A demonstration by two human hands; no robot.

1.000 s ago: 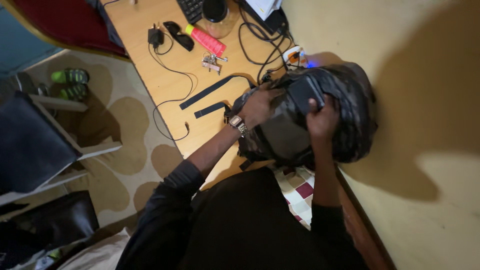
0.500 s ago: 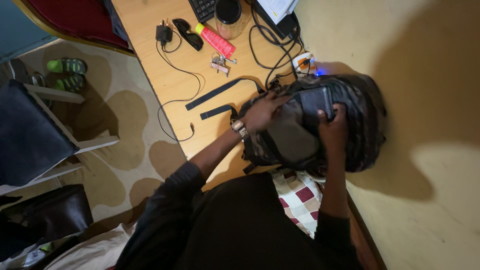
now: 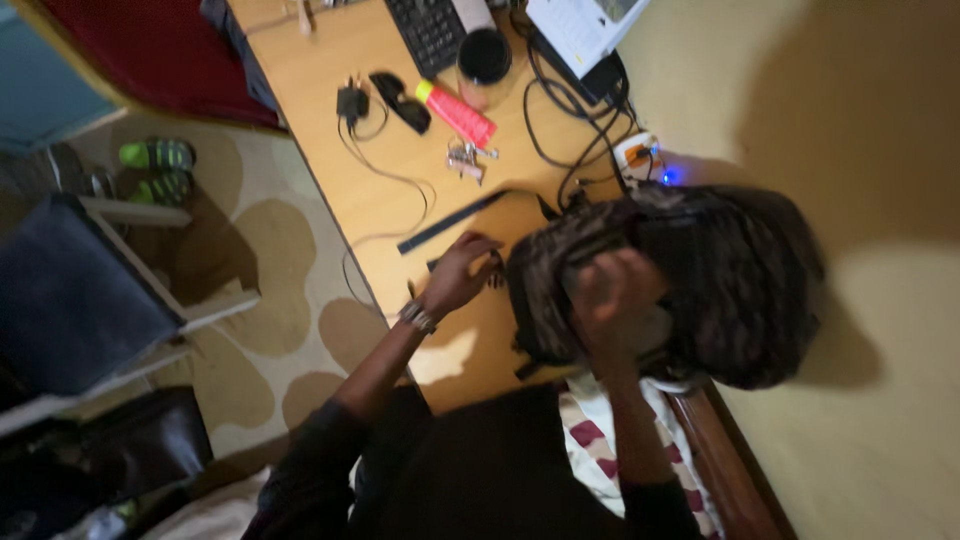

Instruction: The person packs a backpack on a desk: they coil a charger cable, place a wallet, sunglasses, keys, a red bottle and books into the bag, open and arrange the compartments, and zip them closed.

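Camouflage fabric, dark and crumpled, makes up the backpack [image 3: 690,285] that stands on the wooden desk [image 3: 345,150] against the yellowish wall [image 3: 860,130]. Only the head view shows it, blurred by motion.

The right hand [image 3: 612,290] is pressed on the near face of the bag with fingers curled, seemingly gripping a fold or flap of the cloth, though the blur hides what exactly it pinches. The bag bulges beyond and to the right of that hand, reaching the wall.

The left hand [image 3: 462,272] lies just to the left of the bag, fingers spread and bent, at the bag's edge where a black strap [image 3: 455,222] trails away across the desk; I cannot tell whether it grasps the strap end or merely rests there. A wristwatch [image 3: 417,316] sits on that wrist.

Farther beyond the left hand lie a bunch of keys [image 3: 468,157], a red tube [image 3: 455,110] with a yellow cap, dark sunglasses [image 3: 400,100], a charger plug [image 3: 352,102] with its thin cable, a dark cup [image 3: 484,60] and a keyboard [image 3: 425,30].

As a judgement, the bag looks soft and slumping, fairly full and so moderately heavy; cloth gives grip without slipping. Firm hold would come from the straps, the top handle or a gathered fold, not the loose panel.
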